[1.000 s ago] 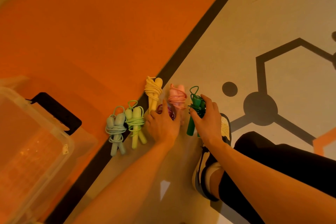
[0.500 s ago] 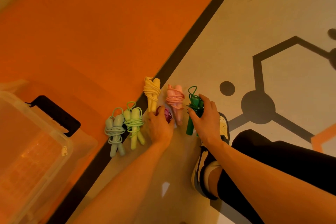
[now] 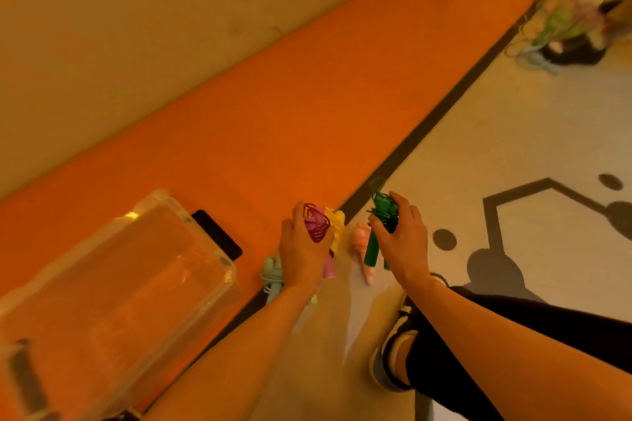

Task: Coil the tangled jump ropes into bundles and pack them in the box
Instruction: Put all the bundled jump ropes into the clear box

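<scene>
Coiling looks done: left hand [image 3: 301,251] grips a magenta bundle [image 3: 316,225], right hand [image 3: 402,237] a green bundle [image 3: 378,215], other bundles [image 3: 362,239] lie between and beneath them, none visibly in the box [image 3: 164,203] leftward.

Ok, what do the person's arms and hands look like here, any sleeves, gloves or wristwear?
The left hand and right hand have no gloves, and no rings, watch or bands show. The forearms are bare to the frame edge, with no sleeves in view. Below them are black trousers and a dark-and-light shoe.
</scene>
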Motion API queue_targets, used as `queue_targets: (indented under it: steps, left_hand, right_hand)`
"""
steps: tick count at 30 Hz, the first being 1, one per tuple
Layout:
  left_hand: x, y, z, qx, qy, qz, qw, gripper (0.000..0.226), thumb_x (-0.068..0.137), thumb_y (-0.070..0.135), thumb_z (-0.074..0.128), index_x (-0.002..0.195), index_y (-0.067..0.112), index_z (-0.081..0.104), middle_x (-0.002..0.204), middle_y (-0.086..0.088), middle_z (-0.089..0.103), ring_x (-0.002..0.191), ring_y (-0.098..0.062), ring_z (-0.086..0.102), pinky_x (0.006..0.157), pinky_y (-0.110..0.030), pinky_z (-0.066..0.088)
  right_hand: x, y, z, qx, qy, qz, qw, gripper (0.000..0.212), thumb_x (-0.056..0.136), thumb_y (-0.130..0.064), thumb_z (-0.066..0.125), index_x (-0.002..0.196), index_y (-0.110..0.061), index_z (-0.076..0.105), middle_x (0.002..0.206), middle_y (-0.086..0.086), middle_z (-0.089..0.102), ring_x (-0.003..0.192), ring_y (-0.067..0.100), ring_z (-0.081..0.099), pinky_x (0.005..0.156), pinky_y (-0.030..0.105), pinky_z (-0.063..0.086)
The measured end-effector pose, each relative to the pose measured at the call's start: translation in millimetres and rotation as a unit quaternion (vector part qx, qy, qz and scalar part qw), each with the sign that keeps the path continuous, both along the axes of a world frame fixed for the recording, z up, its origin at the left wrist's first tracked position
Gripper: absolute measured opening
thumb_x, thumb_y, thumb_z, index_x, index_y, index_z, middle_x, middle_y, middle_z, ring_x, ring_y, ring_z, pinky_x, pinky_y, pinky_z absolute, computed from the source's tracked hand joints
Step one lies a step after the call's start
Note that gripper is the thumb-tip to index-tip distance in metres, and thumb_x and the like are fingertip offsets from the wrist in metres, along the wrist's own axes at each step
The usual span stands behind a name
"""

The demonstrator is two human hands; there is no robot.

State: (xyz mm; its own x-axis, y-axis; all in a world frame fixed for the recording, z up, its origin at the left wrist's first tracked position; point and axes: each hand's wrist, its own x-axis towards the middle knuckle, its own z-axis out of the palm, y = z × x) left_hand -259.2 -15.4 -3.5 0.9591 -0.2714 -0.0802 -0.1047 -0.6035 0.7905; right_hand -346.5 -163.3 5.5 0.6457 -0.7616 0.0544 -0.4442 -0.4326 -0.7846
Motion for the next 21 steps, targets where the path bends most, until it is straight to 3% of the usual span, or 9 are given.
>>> queue_targets:
  steps: [6, 10, 17, 19, 21]
  left_hand:
    - [42.9, 111.2, 68.3, -0.024, -0.067, 0.08, 0.994, 0.073, 0.082, 0.04, 0.079, 0.142, 0.033, 0.037, 0.128, -0.004, 0.056, 0.112, -0.024, 0.059, 0.085, -0.027, 0.046]
    - [58.0, 201.5, 81.6, -0.021, -0.082, 0.145, 0.986, 0.075, 0.083, 0.041, 0.078, 0.144, 0.032, 0.036, 0.134, -0.002, 0.055, 0.117, -0.021, 0.058, 0.088, -0.03, 0.053]
    - [66.5, 335.5, 51.4, 0.013, -0.061, 0.269, 0.961, 0.075, 0.073, 0.039, 0.086, 0.131, 0.036, 0.037, 0.121, -0.001, 0.064, 0.108, -0.023, 0.064, 0.079, -0.035, 0.058]
    - [69.3, 362.8, 31.9, 0.022, -0.033, 0.298, 0.954, 0.073, 0.071, 0.039, 0.087, 0.126, 0.032, 0.04, 0.116, -0.001, 0.066, 0.108, -0.024, 0.063, 0.085, -0.042, 0.057]
    - [71.1, 385.7, 8.6, 0.035, -0.01, 0.32, 0.947, 0.066, 0.07, 0.041, 0.088, 0.116, 0.031, 0.041, 0.111, 0.0, 0.063, 0.106, -0.024, 0.061, 0.081, -0.038, 0.055]
  right_hand:
    - [54.1, 77.1, 49.0, -0.034, -0.043, 0.116, 0.992, 0.057, 0.09, -0.036, 0.071, 0.14, -0.024, 0.047, 0.118, 0.005, 0.056, 0.1, 0.023, 0.058, 0.08, 0.033, 0.044]
    - [88.1, 148.9, 65.2, -0.029, -0.075, 0.179, 0.98, 0.056, 0.09, -0.033, 0.071, 0.14, -0.021, 0.049, 0.118, 0.005, 0.056, 0.095, 0.011, 0.047, 0.078, 0.026, 0.035]
    - [147.8, 283.4, 50.0, 0.022, -0.046, 0.318, 0.947, 0.054, 0.087, -0.03, 0.073, 0.136, -0.02, 0.052, 0.119, 0.003, 0.058, 0.1, 0.014, 0.053, 0.077, 0.019, 0.033]
    - [164.4, 315.4, 30.1, 0.041, -0.009, 0.362, 0.931, 0.053, 0.087, -0.031, 0.073, 0.135, -0.021, 0.051, 0.117, -0.002, 0.057, 0.102, 0.014, 0.055, 0.079, 0.02, 0.037]
    - [178.4, 341.6, 5.2, 0.041, 0.032, 0.4, 0.915, 0.056, 0.085, -0.042, 0.07, 0.135, -0.029, 0.049, 0.114, -0.007, 0.056, 0.103, 0.014, 0.058, 0.083, 0.028, 0.047]
